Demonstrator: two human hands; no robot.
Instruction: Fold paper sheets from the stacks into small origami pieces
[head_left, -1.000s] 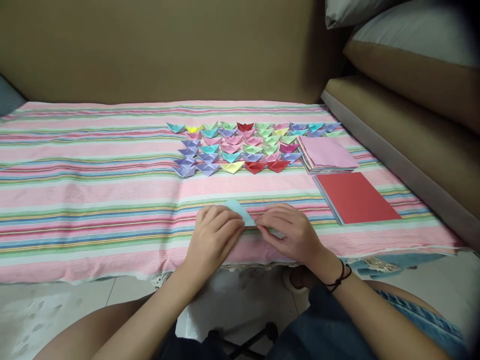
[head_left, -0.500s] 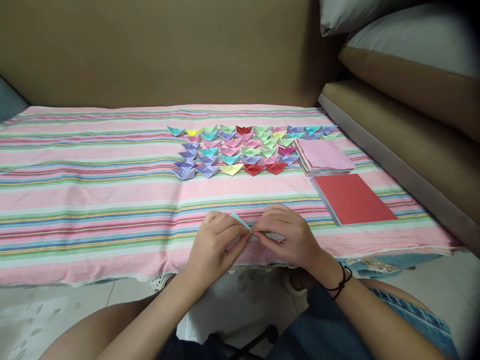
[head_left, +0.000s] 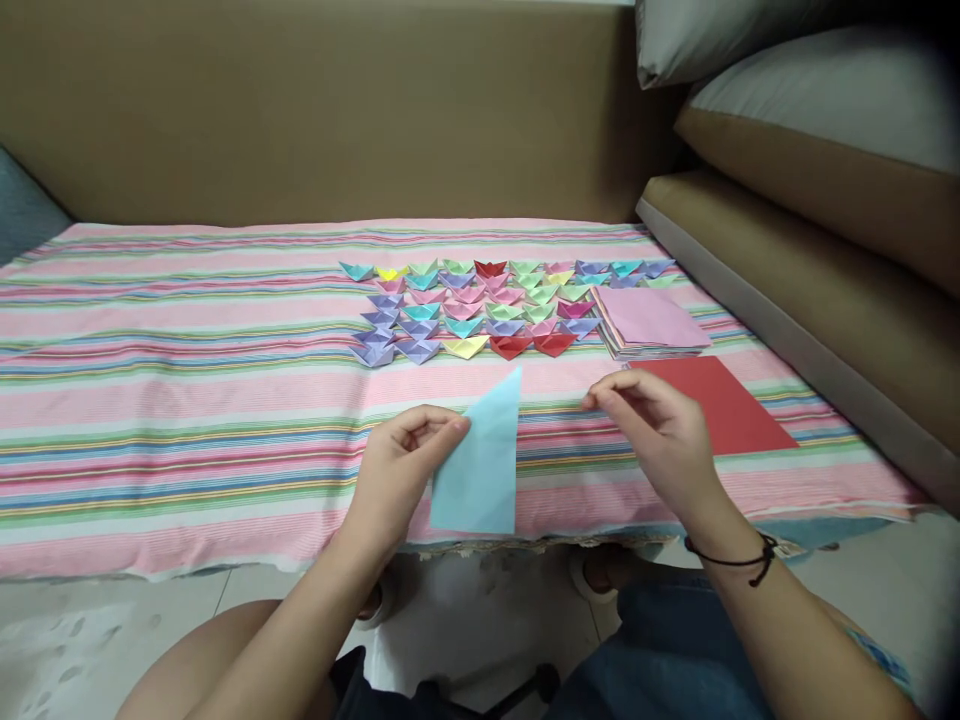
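Between the thumb and fingers of my left hand [head_left: 409, 465] is a light blue sheet of folded paper [head_left: 480, 475]. It is held up near the cloth's front edge, with one slanted side and a pointed top. My right hand [head_left: 656, 425] hovers to the right, apart from the paper. Its thumb and fingertips are pinched together and no object shows in them. Beyond both hands, several folded paper boats [head_left: 465, 347] in many colours stand in rows on the striped cloth [head_left: 247, 400].
A stack of paper with a pink top sheet [head_left: 652, 318] lies right of the boats. Nearer, red paper [head_left: 739, 405] tops another pile, partly behind my right hand. A brown backrest [head_left: 322, 110] closes the far side; cushions [head_left: 832, 120] are piled at the right.
My hands have moved apart, the right one lifting away up and to the right. The blue paper, mostly hidden before, is now turned up into view in my left hand.
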